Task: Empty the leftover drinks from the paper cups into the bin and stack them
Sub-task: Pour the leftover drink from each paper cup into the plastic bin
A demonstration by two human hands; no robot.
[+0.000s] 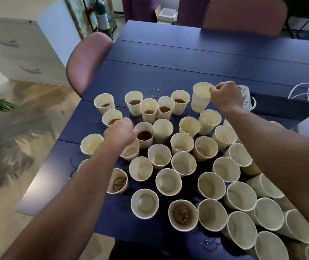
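Dozens of paper cups (182,142) crowd the tabletop (168,59); right hand (226,97) pinches an upper-right cup's (200,97) rim, left hand (120,132) grips the dark-drink cup (144,135), likely for emptying.

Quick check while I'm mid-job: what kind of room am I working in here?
Probably an office meeting or break room. A long dark blue table carries the paper cups, pink upholstered chairs stand around it, and a pale filing cabinet stands to the left. A white power strip lies on the table.
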